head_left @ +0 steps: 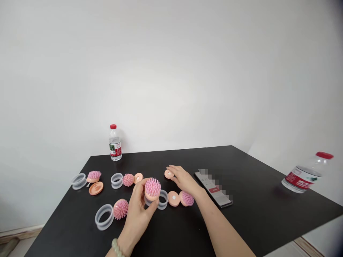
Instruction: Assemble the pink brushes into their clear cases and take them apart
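My left hand (139,208), with a beaded bracelet at the wrist, grips a pink bristle brush head (152,188) with its bristles up; a translucent part shows beneath it. My right hand (182,178) reaches over the table, its fingers on a small peach disc (168,174) with a white centre. Between the hands lie a translucent ring (163,200), another peach disc (174,198) and a pink brush head (187,198). Left of my left hand are a brush head (120,209) and a large translucent ring (104,217).
Farther back lie a ring (117,181), a brush head (128,180) and a disc (138,177). At the left are a ring (79,181), a brush (94,176) and an orange cap (95,188). A phone (214,189) and bottles (115,144) (305,175) stand around.
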`<action>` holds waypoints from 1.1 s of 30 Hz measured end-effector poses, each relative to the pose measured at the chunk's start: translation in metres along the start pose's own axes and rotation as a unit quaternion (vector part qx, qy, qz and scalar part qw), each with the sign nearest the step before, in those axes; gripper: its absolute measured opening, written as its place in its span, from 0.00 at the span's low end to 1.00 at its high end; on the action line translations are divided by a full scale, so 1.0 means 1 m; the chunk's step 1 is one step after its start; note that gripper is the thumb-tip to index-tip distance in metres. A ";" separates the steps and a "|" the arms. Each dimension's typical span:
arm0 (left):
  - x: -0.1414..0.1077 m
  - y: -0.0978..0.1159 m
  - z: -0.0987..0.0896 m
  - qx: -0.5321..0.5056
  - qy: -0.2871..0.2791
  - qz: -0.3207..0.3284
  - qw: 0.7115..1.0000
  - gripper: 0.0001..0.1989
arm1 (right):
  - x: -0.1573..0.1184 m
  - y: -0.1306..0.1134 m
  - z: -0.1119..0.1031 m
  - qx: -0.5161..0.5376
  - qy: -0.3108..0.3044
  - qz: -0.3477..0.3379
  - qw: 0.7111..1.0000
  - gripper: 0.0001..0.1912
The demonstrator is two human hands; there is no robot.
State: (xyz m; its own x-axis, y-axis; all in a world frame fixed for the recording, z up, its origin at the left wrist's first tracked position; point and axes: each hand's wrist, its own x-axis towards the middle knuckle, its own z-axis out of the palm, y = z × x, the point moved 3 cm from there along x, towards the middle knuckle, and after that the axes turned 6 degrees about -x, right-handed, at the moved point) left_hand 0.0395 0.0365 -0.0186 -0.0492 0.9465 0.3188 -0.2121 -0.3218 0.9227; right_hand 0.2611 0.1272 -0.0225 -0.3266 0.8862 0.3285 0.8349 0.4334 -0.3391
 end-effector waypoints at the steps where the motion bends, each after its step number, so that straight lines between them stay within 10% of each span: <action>1: 0.000 -0.002 0.000 0.005 -0.015 -0.011 1.000 0.25 | 0.003 -0.003 0.004 -0.017 -0.013 -0.005 1.000 0.24; 10: -0.001 -0.009 -0.003 -0.022 -0.020 -0.064 0.997 0.31 | 0.009 -0.004 0.008 -0.082 -0.089 0.007 0.993 0.18; 18: 0.000 -0.003 0.001 -0.076 0.016 -0.083 0.994 0.31 | -0.007 -0.023 -0.026 0.052 0.014 0.018 0.998 0.11; 23: 0.001 0.002 0.002 -0.152 0.033 -0.122 0.980 0.33 | -0.028 -0.052 -0.020 0.408 0.112 0.045 0.905 0.15; 33: 0.005 0.005 0.000 -0.283 0.057 -0.167 0.943 0.31 | -0.039 -0.087 -0.005 0.501 0.170 -0.006 0.849 0.17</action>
State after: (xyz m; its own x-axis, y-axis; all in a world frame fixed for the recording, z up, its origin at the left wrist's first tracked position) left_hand 0.0380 0.0402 -0.0126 0.0146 0.9996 -0.0246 -0.7200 0.0276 0.6935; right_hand 0.2032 0.0536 -0.0016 -0.0434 0.8556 0.5158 -0.0189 0.5155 -0.8567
